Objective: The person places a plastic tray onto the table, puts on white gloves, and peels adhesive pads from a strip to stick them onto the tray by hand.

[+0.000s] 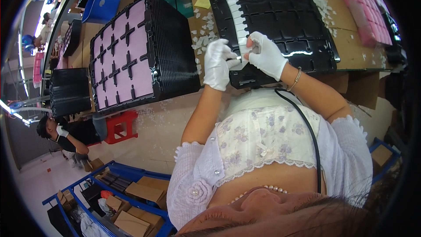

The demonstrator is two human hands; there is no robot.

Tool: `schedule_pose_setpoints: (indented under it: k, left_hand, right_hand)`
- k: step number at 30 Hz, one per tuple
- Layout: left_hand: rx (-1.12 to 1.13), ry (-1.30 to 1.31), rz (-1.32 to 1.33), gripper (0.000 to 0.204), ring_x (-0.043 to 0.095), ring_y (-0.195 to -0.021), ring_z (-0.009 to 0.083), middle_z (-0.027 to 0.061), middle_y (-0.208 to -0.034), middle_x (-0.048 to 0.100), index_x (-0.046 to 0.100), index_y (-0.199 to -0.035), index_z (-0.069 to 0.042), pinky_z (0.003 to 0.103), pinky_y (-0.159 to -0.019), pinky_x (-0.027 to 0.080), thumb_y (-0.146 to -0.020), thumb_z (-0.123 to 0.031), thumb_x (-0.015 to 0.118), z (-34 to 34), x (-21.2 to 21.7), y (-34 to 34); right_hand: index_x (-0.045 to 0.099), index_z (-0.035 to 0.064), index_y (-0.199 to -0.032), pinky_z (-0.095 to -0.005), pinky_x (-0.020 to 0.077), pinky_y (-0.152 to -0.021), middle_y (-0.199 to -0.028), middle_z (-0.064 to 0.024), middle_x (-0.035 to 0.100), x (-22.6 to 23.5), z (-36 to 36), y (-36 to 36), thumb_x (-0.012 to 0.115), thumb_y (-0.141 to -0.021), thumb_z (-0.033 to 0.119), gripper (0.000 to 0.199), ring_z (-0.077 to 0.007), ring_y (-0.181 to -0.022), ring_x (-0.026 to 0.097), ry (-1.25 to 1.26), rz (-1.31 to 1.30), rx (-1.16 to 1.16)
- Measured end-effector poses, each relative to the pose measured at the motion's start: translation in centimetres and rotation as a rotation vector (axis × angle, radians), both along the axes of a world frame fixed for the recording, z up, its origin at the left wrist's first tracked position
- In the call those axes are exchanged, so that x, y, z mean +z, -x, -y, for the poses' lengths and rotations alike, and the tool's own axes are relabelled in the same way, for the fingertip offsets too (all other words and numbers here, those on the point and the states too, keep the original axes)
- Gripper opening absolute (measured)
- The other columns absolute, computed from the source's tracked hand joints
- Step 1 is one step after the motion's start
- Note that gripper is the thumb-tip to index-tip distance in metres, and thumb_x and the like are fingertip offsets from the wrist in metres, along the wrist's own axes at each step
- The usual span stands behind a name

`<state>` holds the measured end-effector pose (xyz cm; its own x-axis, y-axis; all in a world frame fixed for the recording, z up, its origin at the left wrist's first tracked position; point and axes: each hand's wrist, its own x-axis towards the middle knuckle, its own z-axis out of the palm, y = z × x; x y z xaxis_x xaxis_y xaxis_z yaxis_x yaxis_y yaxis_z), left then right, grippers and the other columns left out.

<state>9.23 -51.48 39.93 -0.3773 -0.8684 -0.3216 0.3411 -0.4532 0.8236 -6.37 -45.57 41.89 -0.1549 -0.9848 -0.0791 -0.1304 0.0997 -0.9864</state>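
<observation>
A long white strip marked off into short segments runs down over a black plastic tray toward me. At its near end, my left hand, in a white glove, pinches the strip's lower corner between thumb and fingers. My right hand, gloved too, closes thumb and fingertips on the strip's right side just beside it. Both hands are over the tray's near left part. The fingertips partly cover the strip's end, so its exact shape there is hidden.
Left of the hands stands a tall stack of black trays topped by pink sheets. Small white scraps lie beside the tray. Pink pads are at right, a blue bin at far left. A co-worker sits left.
</observation>
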Motion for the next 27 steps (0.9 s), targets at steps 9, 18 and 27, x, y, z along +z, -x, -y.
schedule_pose_setpoints:
  k: [9,18,27]
  left_hand:
    - [-0.064,0.033,0.04,0.008,0.055,-0.061,0.006,-0.0013,-0.072,0.057,0.058,-0.079,-0.008,0.02,-0.05,0.047,-0.081,-0.013,0.064,-0.6,1.7,1.4]
    - [0.05,0.328,0.154,0.01,0.05,-0.055,0.0038,-0.0015,-0.067,0.056,0.057,-0.077,-0.003,0.018,-0.049,0.04,-0.079,-0.008,0.065,-1.7,1.9,2.8]
    - [0.041,0.484,0.269,0.009,0.051,-0.061,0.0043,-0.0013,-0.067,0.056,0.059,-0.075,-0.003,0.019,-0.055,0.042,-0.079,-0.007,0.065,-2.4,1.4,4.3]
  right_hand:
    - [0.051,0.0014,-0.086,-0.0253,0.0459,-0.062,-0.073,-0.0052,0.054,2.3,-1.5,-0.3,0.062,-0.073,0.002,0.017,-0.0116,-0.065,0.056,0.126,-0.245,-0.005]
    - [0.063,0.0043,-0.089,-0.0277,0.0467,-0.06,-0.075,-0.0069,0.058,2.1,-2.5,0.4,0.065,-0.074,0.007,0.015,-0.0181,-0.064,0.058,0.267,-0.456,-0.037]
    - [0.06,0.0051,-0.072,-0.031,0.0456,-0.059,-0.076,-0.0075,0.057,2.5,-3.8,2.3,0.065,-0.067,0.001,0.009,-0.023,-0.068,0.056,0.559,-0.588,0.122]
